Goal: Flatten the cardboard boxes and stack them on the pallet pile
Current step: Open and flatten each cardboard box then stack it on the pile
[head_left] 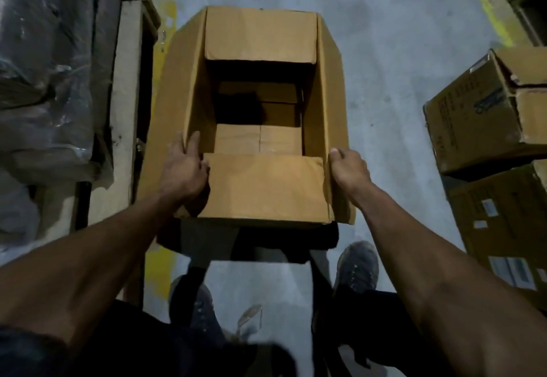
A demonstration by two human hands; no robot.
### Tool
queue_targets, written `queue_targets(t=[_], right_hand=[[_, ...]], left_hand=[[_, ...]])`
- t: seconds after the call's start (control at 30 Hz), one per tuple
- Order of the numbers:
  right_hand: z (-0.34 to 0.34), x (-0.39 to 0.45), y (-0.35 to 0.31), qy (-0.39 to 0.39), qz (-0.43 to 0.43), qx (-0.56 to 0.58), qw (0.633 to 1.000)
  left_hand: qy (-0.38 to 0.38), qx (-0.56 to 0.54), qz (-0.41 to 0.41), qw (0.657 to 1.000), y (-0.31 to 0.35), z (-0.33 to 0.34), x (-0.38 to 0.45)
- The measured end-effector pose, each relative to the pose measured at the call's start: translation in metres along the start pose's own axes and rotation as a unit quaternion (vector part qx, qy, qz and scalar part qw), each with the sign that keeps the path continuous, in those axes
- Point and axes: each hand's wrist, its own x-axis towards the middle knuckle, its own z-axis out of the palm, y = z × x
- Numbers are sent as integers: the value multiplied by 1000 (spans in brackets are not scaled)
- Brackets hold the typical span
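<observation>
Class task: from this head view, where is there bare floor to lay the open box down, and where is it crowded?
Bare concrete floor lies between the open box, gripped by left hand and right hand, and the stacked cartons at right. The left is crowded: a wrapped pallet load stands there.

Bare forearms, dark trousers [370, 311] and grey lace-up shoes [358, 267].
</observation>
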Motion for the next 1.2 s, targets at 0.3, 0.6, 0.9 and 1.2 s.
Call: queue_targets(t=[0.3,0.6,0.9,1.2], right_hand=[[-5,10,15,-33,73,178,981],[-12,6,27,-112,50,255,959],[-8,-14,19,-139,4,-6,990],[10,-29,17,-89,-20,-105,990]], left_hand=[[-135,185,135,964,60,3,20],[-15,168,296,940,69,-68,-20],[-335,134,199,911,80,-85,-70],[-344,181,109,915,57,18,-76]])
